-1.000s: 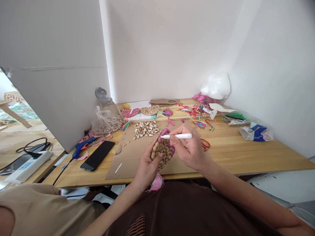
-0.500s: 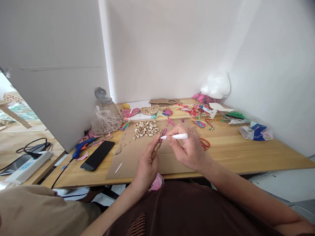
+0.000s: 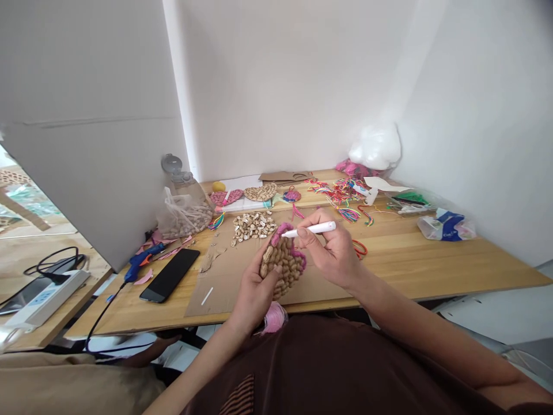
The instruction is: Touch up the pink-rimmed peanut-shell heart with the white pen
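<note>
My left hand (image 3: 259,282) grips a heart-shaped piece covered in peanut shells (image 3: 283,265), thumb on its face. Its upper and right edge shells are coloured pink, while the others stay tan. In my right hand (image 3: 330,251) is a white marker pen (image 3: 309,229), held like a pencil, its tip at the pink upper edge of the piece. Behind the piece, a heap of loose peanut shells (image 3: 254,226) lies on a flat cardboard sheet (image 3: 233,285). A ball of pink thread (image 3: 274,317) sits below my left hand.
A black phone (image 3: 170,275) and a blue glue gun (image 3: 140,259) lie at left, near a bag of peanuts (image 3: 184,216). Finished-looking shell hearts (image 3: 260,192), colourful threads (image 3: 341,193) and a tissue pack (image 3: 447,225) stand farther back. Another person's clothed leg (image 3: 78,380) is at lower left.
The shell-covered piece has turned from nearly edge-on to show its face. My right hand and the marker have shifted slightly, the tip now at the upper edge.
</note>
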A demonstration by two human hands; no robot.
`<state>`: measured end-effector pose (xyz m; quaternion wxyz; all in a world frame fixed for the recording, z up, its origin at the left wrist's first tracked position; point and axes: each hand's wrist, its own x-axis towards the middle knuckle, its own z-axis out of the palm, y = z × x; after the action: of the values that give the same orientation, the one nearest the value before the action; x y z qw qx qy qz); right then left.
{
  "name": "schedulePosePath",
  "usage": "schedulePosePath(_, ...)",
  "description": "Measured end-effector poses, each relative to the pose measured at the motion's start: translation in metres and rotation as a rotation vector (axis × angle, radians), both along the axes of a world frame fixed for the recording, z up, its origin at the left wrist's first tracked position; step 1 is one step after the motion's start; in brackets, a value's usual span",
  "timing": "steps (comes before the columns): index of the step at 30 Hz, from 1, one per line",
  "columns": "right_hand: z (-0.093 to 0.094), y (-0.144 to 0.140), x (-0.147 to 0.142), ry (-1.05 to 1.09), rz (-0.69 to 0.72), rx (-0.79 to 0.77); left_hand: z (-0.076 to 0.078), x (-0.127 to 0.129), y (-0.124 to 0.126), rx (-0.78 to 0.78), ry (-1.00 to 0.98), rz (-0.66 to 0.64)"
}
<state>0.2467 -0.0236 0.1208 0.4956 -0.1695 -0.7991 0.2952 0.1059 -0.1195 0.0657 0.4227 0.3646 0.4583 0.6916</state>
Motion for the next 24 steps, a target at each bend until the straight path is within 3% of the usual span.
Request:
schedulePosePath(5,-0.003,-0.004,0.0,0.017,-0.03,0.049,0.001,0.004,-0.001,-0.086,-0.255,-0.062)
schedulePosePath(14,-0.01,-0.011,0.001,-0.102,-0.05,0.152,0.004,0.005,-0.002,-0.119,-0.275,-0.076)
schedulePosePath(24,-0.009,-0.008,0.002,-0.082,-0.061,0.153,0.002,0.006,-0.002,-0.084,-0.304,-0.097)
